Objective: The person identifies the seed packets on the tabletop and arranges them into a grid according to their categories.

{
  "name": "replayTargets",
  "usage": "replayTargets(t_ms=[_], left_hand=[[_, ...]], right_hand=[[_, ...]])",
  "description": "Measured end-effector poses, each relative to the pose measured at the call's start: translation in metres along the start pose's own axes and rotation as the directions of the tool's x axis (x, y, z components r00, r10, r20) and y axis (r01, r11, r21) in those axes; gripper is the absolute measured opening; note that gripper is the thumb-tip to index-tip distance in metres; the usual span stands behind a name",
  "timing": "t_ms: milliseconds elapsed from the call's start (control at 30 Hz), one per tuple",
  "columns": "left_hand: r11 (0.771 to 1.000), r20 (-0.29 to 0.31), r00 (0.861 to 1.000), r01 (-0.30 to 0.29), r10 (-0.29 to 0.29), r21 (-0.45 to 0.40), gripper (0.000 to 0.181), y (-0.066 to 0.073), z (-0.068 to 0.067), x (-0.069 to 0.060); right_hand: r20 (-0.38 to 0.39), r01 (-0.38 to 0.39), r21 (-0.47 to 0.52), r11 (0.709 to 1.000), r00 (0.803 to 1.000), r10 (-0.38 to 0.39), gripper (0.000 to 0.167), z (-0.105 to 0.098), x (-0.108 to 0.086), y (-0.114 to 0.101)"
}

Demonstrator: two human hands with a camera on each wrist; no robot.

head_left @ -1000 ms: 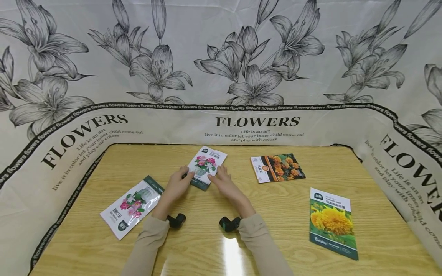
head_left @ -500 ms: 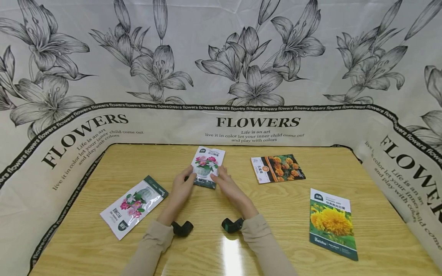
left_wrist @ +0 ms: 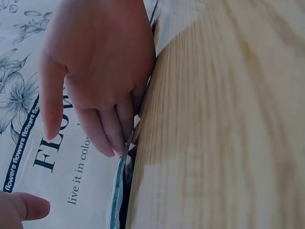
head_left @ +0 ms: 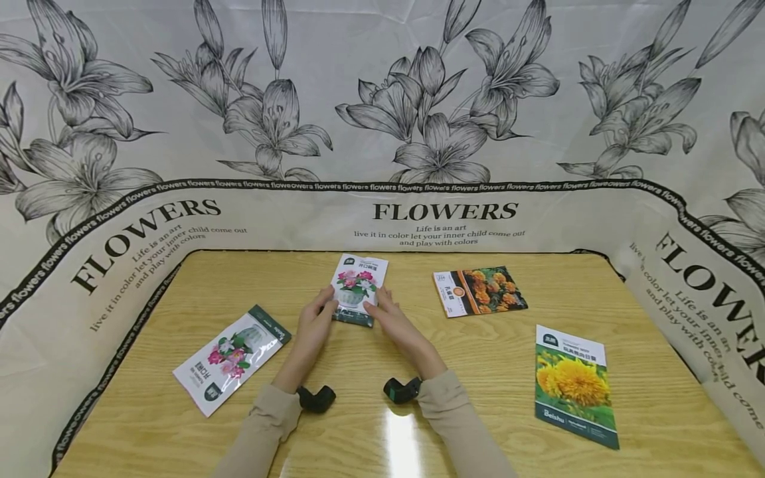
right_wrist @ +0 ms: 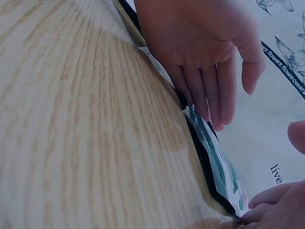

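A white and green seed packet (head_left: pixel 360 279) with pink and white flowers in a pale pot lies near the table's back edge. My left hand (head_left: pixel 313 317) stands at its left edge, and my right hand (head_left: pixel 397 322) is at its right edge. Seen from the right wrist, the left hand's (left_wrist: pixel 9 210) opposite view aside, the packet (right_wrist: pixel 221 167) lies flat between both hands. In the left wrist view the right hand (left_wrist: pixel 102 71) has straight fingers touching the packet's edge, thumb apart. The left hand (right_wrist: pixel 200 62) in the right wrist view also has straight fingers and a raised thumb.
A matching packet (head_left: pixel 233 358) lies slanted at the left. To the right are an orange marigold packet (head_left: pixel 481 291) and a yellow-flower packet (head_left: pixel 576 385). A flower-printed cloth (head_left: pixel 445 219) walls the back and sides of the wooden table (head_left: pixel 358 431).
The packet between the hands has turned anticlockwise, from tilted to nearly straight, and shifted slightly left. Both hands moved with it at first; over the last half second little changed.
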State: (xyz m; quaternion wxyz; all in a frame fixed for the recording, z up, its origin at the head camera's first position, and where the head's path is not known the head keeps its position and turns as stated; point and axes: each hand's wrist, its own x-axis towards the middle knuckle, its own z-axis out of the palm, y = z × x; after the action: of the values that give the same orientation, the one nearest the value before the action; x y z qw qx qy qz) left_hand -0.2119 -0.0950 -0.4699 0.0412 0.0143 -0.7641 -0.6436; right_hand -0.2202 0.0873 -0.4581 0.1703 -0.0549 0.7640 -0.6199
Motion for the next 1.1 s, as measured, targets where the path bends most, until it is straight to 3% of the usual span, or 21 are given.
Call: replayTargets(t_ms=[267,500,1100], left_hand=[[0.998,0.034,0.999,0.008,-0.011,0.065,0.048,0.001,0.004,-0.005],[0.996,0.019,1.000,-0.010,0.008,0.092,0.048,0.001,0.009,-0.005],[0.997,0.042,0.999,0.031,-0.034,0.074,0.048,0.003,0.013,-0.010]], right_hand=[[-0.003,0.005,-0.018,1.000,1.000,-0.005,0.070,0.000,-0.001,-0.002],[-0.005,-0.008,-0.025,1.000,1.000,0.007,0.071,0.000,-0.001,0.000],[-0.014,-0.047,-0.051,0.998,0.999,0.046,0.072,-0.002,-0.005,-0.007]])
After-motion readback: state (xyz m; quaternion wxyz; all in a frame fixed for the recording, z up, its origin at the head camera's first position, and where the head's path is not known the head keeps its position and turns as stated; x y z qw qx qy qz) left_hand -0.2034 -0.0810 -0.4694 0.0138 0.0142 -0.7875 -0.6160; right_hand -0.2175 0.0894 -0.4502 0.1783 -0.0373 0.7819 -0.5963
